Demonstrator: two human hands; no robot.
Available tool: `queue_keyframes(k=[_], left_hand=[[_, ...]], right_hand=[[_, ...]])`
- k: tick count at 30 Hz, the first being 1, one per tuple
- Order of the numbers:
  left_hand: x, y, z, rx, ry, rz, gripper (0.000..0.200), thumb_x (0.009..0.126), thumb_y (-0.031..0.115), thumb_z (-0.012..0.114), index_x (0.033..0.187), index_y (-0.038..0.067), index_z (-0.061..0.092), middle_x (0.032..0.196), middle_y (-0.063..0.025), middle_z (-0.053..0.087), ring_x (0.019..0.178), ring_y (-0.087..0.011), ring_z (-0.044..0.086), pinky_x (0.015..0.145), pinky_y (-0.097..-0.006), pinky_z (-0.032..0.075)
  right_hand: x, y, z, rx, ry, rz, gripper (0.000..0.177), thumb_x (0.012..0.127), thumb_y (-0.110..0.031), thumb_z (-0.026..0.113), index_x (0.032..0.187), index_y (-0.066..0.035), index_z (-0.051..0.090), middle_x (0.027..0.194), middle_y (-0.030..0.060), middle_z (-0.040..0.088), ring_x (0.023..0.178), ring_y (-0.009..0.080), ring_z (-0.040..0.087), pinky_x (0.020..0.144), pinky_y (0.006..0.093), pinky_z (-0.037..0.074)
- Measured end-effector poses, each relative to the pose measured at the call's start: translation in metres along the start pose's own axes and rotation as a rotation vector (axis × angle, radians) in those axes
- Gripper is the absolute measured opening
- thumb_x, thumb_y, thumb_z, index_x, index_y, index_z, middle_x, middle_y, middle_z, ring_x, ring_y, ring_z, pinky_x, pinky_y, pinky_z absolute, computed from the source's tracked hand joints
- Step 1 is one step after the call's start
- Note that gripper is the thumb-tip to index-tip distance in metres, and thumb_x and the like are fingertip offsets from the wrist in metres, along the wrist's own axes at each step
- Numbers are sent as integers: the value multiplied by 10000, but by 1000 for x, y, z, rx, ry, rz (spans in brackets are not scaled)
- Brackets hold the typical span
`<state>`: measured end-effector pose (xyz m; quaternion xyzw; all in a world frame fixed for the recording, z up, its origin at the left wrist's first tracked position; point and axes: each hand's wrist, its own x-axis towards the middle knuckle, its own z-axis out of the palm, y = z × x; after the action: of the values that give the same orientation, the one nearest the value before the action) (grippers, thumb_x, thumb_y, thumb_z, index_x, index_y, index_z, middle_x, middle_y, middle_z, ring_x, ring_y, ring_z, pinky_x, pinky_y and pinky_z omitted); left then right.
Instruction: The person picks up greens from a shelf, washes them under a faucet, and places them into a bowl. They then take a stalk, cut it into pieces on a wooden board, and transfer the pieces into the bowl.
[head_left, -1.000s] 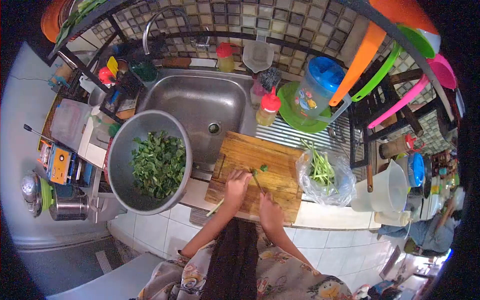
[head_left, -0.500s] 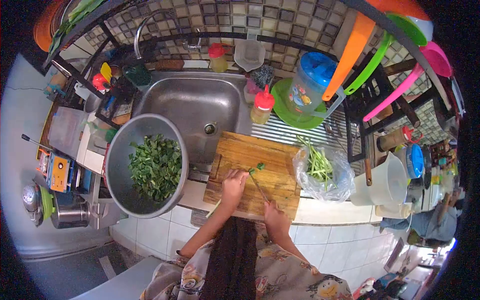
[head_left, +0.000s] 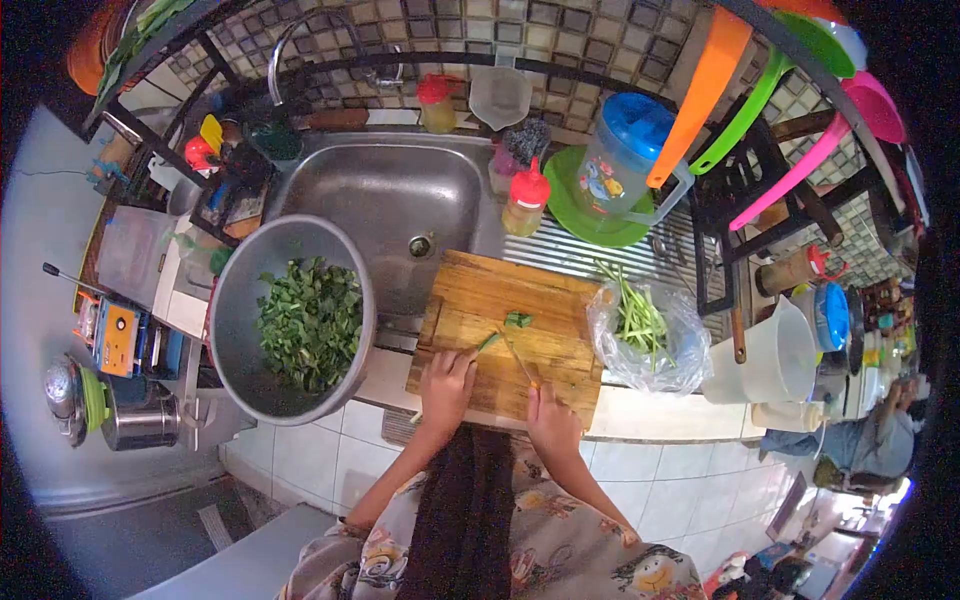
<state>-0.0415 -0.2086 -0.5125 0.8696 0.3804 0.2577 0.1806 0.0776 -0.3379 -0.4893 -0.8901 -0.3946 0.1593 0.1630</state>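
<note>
**Leafy stalk under your left fingers, knife in your right hand**

Taking the middle of the wooden cutting board (head_left: 565, 345) as the clock's centre, your left hand (head_left: 448, 390) is at eight o'clock. Its fingers are bent and grasp a leafy stalk (head_left: 488, 342), whose green end pokes out past the fingertips toward two o'clock and lies on the board. Your right hand (head_left: 553, 425) is at five o'clock, its fingers closed around the handle of a knife (head_left: 521, 362). The blade slants over the board with its tip toward eleven o'clock, close to the stalk's green end; you cannot tell whether the two touch. A small cut piece of leaf (head_left: 518, 319) lies on the wood near the centre, toward twelve o'clock.

At nine o'clock, beside the board, you have a round grey basin (head_left: 237, 330) holding a heap of chopped leafy greens (head_left: 310, 325). At three o'clock, just beside the board's edge, an open clear plastic bag (head_left: 685, 350) holds pale green stalks (head_left: 637, 318). Farther out in that direction is a translucent plastic jug (head_left: 775, 360).

The steel sink (head_left: 385, 190) lies at eleven o'clock. At twelve, beyond the board, a squeeze bottle with a red cap (head_left: 525, 205) is upright. At one o'clock, a blue-lidded pitcher (head_left: 610, 175) is on a green plate (head_left: 575, 220).
</note>
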Motion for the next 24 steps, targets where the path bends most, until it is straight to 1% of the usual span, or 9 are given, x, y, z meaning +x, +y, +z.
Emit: queue_keyframes(k=[2, 5, 10, 12, 13, 15, 19, 21, 24], left_hand=[[-2, -5, 5, 78, 38, 74, 202, 765, 111, 606, 964, 83, 628, 901, -78, 584, 834, -269, 545, 690, -400, 437], [5, -6, 10, 90, 46, 117, 217, 733, 78, 606, 948, 76, 638, 915, -62, 587, 839, -251, 549, 700, -388, 442], [9, -7, 17, 6, 60, 111, 253, 712, 54, 576, 955, 64, 645, 926, -62, 592, 840, -251, 549, 714, -380, 442], [8, -6, 16, 2, 65, 109, 257, 709, 48, 564, 953, 58, 646, 927, -64, 594, 840, -253, 548, 717, -379, 441], [9, -4, 14, -1, 54, 108, 250, 717, 46, 555, 951, 46, 643, 926, -71, 594, 841, -257, 548, 721, -379, 440], [10, -4, 14, -2, 43, 105, 243, 725, 44, 545, 948, 34, 641, 924, -79, 594, 841, -261, 547, 725, -379, 440], [10, -7, 18, -37, 53, 117, 241, 721, 20, 540, 943, 6, 632, 931, -104, 594, 847, -281, 545, 748, -383, 440], [9, -9, 20, -68, 68, 108, 243, 719, 14, 539, 944, 1, 630, 935, -112, 593, 850, -289, 544, 758, -386, 440], [9, -9, 20, -96, 65, 87, 244, 723, 9, 536, 949, 4, 629, 942, -115, 593, 862, -295, 544, 769, -383, 441]], right_hand=[[-2, -3, -2, 24, 24, -23, 288, 927, -349, 376, 955, -88, 495, 618, 200, 600, 572, 412, 592, 531, 524, 469], [-2, -3, 1, 33, 40, -32, 289, 927, -347, 379, 955, -87, 503, 614, 200, 599, 571, 411, 591, 531, 521, 470], [1, -5, 8, -12, 30, -10, 288, 923, -346, 393, 930, -85, 515, 576, 186, 588, 546, 391, 594, 505, 502, 476], [2, -7, 10, -103, 53, -43, 282, 920, -354, 404, 919, -96, 517, 548, 167, 585, 500, 355, 597, 460, 467, 486], [2, -8, 12, -104, 51, -41, 282, 920, -354, 404, 919, -96, 517, 548, 167, 585, 500, 355, 597, 460, 467, 486], [2, -13, 18, -234, 61, -21, 282, 918, -367, 409, 904, -108, 521, 521, 148, 582, 463, 320, 599, 425, 434, 492], [13, -15, 27, -230, 76, -68, 281, 914, -371, 420, 895, -111, 527, 506, 141, 579, 455, 308, 601, 417, 419, 496], [14, -17, 29, -230, 135, -57, 288, 910, -373, 426, 886, -104, 525, 487, 134, 569, 453, 309, 600, 411, 419, 493], [9, -12, 25, -257, 107, -25, 297, 908, -375, 426, 888, -98, 532, 496, 143, 571, 456, 320, 599, 411, 426, 491]])
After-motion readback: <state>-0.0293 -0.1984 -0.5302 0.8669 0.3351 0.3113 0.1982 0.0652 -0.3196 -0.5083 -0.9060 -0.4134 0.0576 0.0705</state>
